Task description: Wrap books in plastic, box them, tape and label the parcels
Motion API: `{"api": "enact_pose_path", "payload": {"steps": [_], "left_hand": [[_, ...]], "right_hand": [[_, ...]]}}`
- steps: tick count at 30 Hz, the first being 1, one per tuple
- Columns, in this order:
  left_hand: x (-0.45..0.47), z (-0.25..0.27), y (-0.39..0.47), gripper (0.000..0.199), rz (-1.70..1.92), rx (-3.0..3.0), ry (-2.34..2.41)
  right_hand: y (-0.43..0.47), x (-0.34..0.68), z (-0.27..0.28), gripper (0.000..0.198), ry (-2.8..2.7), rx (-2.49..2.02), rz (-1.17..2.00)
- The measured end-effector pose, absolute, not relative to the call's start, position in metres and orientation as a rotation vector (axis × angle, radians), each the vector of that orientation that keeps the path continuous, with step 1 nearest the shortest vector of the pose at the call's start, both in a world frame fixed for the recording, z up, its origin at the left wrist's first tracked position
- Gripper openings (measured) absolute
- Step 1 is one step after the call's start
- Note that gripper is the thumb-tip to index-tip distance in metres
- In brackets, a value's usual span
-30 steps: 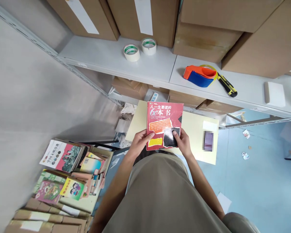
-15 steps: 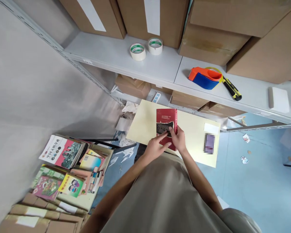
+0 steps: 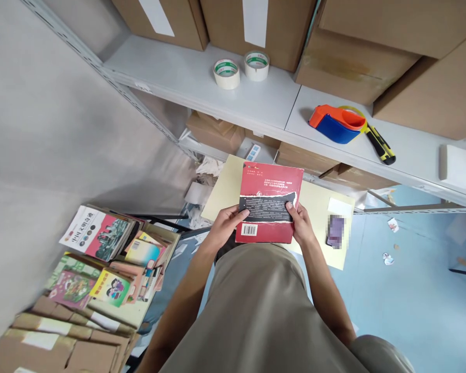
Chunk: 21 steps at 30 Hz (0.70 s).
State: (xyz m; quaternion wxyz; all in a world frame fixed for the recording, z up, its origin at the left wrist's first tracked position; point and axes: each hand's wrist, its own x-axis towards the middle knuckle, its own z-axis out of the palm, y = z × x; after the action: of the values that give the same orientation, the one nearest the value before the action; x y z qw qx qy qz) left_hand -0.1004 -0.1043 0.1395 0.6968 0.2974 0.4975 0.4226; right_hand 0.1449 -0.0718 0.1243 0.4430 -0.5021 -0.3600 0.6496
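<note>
Book [image 3: 270,204] held two-handed, back cover up

Cover red with black band; barcode at lower left. Left hand [image 3: 226,224] grips the left edge, right hand [image 3: 302,224] the right edge, thumbs on top. Below book: pale yellow table [image 3: 222,191]. Right of book, on table: blurred purple item [image 3: 336,231]. Beyond book: shelf [image 3: 171,70] with two tape rolls [image 3: 227,82], dispenser [image 3: 336,128], cutter [image 3: 381,145], boxes [image 3: 225,26]. Left of book, lower in view: stacked books [image 3: 101,233], cartons [image 3: 33,357].
</note>
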Motion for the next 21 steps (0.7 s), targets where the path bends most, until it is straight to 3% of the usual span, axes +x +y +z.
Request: {"api": "enact_pose_path", "payload": {"steps": [7, 10, 13, 17, 21], "left_hand": [[-0.09, 0.136, -0.1, 0.051, 0.961, 0.907, 1.337], [-0.069, 0.133, -0.101, 0.035, 0.875, 1.156, 1.564], [-0.046, 0.129, -0.108, 0.023, 0.755, 1.3, 1.702], [-0.041, 0.123, -0.113, 0.047, 0.806, 1.294, 1.463], [-0.077, 0.117, -0.098, 0.07, 1.102, 1.121, 1.486]], "right_hand": [[-0.066, 0.141, 0.116, 0.077, -1.101, -1.393, 1.236], [-0.075, 0.117, 0.114, 0.08, -1.159, -1.339, 1.395], [-0.086, 0.098, 0.115, 0.067, -1.266, -1.444, 1.4], [-0.082, 0.107, 0.116, 0.052, -1.243, -1.545, 1.255], [-0.068, 0.14, 0.117, 0.051, -1.119, -1.313, 1.455]]}}
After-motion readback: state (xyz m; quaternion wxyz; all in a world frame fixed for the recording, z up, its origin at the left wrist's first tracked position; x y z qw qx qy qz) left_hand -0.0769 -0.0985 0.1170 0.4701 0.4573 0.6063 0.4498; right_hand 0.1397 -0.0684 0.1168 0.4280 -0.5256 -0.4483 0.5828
